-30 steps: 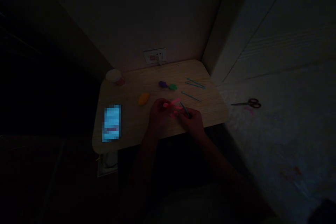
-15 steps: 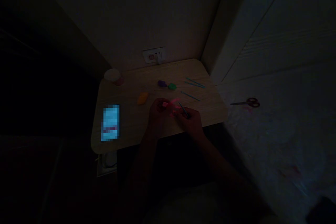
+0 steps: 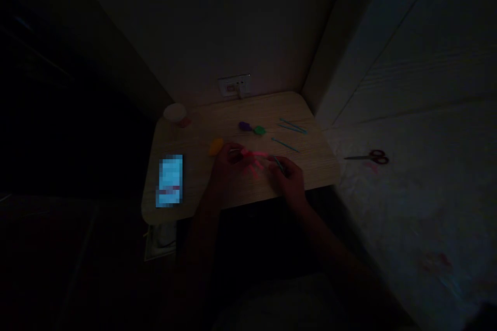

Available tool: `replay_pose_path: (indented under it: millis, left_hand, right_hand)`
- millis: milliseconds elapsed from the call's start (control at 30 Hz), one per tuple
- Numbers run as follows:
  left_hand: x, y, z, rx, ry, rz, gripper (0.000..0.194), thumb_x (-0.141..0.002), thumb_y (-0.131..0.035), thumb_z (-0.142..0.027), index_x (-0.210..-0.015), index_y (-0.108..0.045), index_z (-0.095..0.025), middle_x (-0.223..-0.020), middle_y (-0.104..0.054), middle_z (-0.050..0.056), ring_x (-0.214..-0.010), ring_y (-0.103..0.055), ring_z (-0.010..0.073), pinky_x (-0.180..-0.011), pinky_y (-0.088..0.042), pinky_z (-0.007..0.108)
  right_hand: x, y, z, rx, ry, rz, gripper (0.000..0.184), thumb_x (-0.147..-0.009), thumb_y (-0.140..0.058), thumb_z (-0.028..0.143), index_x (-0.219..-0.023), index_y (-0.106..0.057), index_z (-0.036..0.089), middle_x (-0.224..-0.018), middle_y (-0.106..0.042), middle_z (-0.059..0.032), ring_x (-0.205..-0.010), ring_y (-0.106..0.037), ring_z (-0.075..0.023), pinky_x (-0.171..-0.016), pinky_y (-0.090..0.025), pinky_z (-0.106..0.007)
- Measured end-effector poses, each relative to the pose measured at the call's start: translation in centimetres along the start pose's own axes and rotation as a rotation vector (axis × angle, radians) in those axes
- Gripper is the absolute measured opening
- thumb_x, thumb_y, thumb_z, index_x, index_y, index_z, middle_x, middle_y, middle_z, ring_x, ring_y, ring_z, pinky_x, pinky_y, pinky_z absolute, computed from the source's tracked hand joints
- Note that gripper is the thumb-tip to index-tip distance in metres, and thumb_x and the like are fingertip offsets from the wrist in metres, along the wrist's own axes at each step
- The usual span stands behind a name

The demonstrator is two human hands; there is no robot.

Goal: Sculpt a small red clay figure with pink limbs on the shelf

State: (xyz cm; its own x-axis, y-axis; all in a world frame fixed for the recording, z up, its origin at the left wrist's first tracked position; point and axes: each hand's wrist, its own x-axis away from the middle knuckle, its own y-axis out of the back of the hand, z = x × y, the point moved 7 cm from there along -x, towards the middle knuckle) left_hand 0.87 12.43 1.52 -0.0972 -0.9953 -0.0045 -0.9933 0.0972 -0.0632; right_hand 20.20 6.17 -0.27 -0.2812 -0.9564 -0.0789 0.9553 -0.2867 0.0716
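The scene is dim. My left hand [image 3: 228,164] pinches a pink paper or foam piece [image 3: 254,159] with loose strips, over the wooden tabletop [image 3: 190,176]. My right hand [image 3: 289,180] grips a thin teal stick [image 3: 278,164] whose tip points toward the pink piece. Both hands rest near the table's front edge. An orange lump of modelling clay [image 3: 216,147] lies just beyond my left hand. Farther back sit purple clay [image 3: 244,125] and green clay [image 3: 260,130].
Thin teal sticks [image 3: 292,125] lie at the table's back right, with another [image 3: 285,145] nearer. A pixelated phone [image 3: 170,181] lies at left, and a white-lidded tub [image 3: 174,113] stands in the back corner. A wall socket [image 3: 233,87] is above. Red-handled scissors [image 3: 373,157] lie on the pale floor.
My hands have drawn slightly apart, with the left moving left, and the pink piece now spreads between them. The whole view has shifted a little.
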Motion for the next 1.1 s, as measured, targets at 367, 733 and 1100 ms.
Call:
replay_pose_path:
  millis: [367, 733, 1100]
  left_hand:
    - [-0.2, -1.1, -0.5, 0.001, -0.017, 0.018, 0.050, -0.059, -0.092, -0.029, -0.096, -0.060, -0.019, -0.088, -0.072, 0.001, -0.073, -0.071, 0.0154, -0.059, -0.057, 0.024]
    - [1.4, -0.8, -0.2, 0.119, -0.171, -0.245, 0.046, -0.065, -0.090, -0.028, -0.098, -0.058, -0.021, -0.094, -0.068, 0.001, -0.079, -0.070, 0.0134, -0.066, -0.059, 0.024]
    - [2.8, -3.0, 0.9, 0.148, -0.088, -0.134, 0.064, -0.059, -0.093, -0.021, -0.110, -0.054, -0.023, -0.110, -0.067, 0.004, -0.091, -0.073, 0.0173, -0.077, -0.063, 0.030]
  right_hand:
    - [0.1, -0.8, 0.2, 0.026, 0.002, 0.077, 0.023, -0.083, -0.070, 0.044, -0.090, -0.073, 0.022, -0.087, -0.076, -0.0044, -0.081, -0.068, -0.0218, -0.073, -0.052, -0.032]
    - [0.5, -0.9, 0.0, 0.093, 0.002, 0.093, 0.027, -0.082, -0.070, 0.045, -0.092, -0.075, 0.021, -0.075, -0.071, -0.0013, -0.064, -0.057, -0.0169, -0.058, -0.042, -0.027]
    - [0.4, -0.6, 0.4, 0.053, 0.062, 0.046, 0.023, -0.086, -0.069, 0.044, -0.082, -0.073, 0.021, -0.071, -0.068, -0.0005, -0.065, -0.057, -0.0168, -0.060, -0.042, -0.027]
